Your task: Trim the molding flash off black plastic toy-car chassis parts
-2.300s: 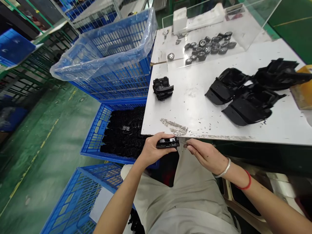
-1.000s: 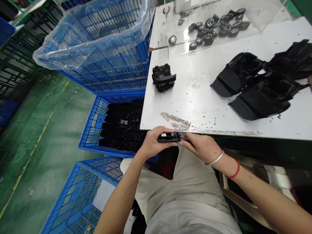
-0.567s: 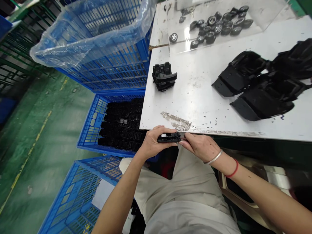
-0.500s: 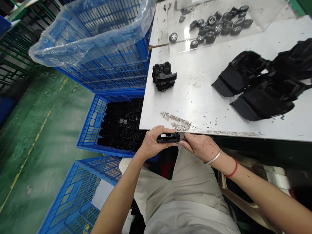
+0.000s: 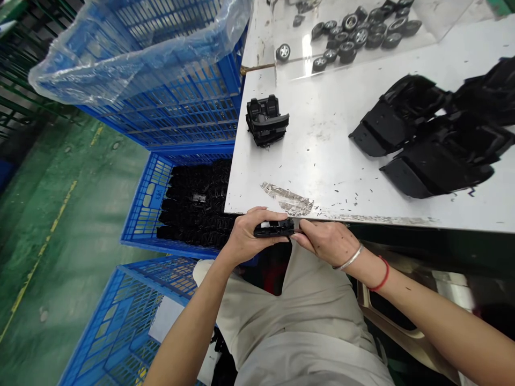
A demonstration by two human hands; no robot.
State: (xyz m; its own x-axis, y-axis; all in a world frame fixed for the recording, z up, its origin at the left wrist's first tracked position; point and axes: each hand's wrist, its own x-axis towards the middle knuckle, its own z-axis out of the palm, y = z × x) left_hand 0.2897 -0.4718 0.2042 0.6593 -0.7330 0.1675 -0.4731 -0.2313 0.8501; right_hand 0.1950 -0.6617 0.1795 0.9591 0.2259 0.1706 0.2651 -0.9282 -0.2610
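"Green floor (image 5: pixel 88 225) with a yellow line (image 5: pixel 44 245) ran down the far left. What stood beside it?"

"Blue crates. The top crate (image 5: pixel 193 110) had a clear plastic sheet (image 5: pixel 140 75) draped over its rim. Below that, the lowest crate (image 5: pixel 108 321) sat nearest the person, and the middle crate (image 5: pixel 139 203) carried rows of black parts (image 5: pixel 189 214)."

"And then the left hand (image 5: pixel 245 233)?"

"It was clamped on a small black toy part (image 5: pixel 273 230), thumb on one long side and fingers on the other, right at the near edge of the white desk (image 5: pixel 306 161), over the person's lap."

"What lay on the desk above it?"

"A little seat piece (image 5: pixel 265 126) with two seats, then one loose wheel (image 5: pixel 283 52), then a pile of wheels (image 5: pixel 360 37) farther right."

"Was the right hand (image 5: pixel 328 241) holding anything?"

"Its fingertips were at the right end of the toy part. I couldn't tell whether they were closed on something thin. A silver bracelet (image 5: pixel 349 258) and a red string (image 5: pixel 383 276) circled that arm."

"And farthest right?"

"Big black shells (image 5: pixel 434 161), bunched together on the desk, with dark scraps (image 5: pixel 356 201) scattered near them."
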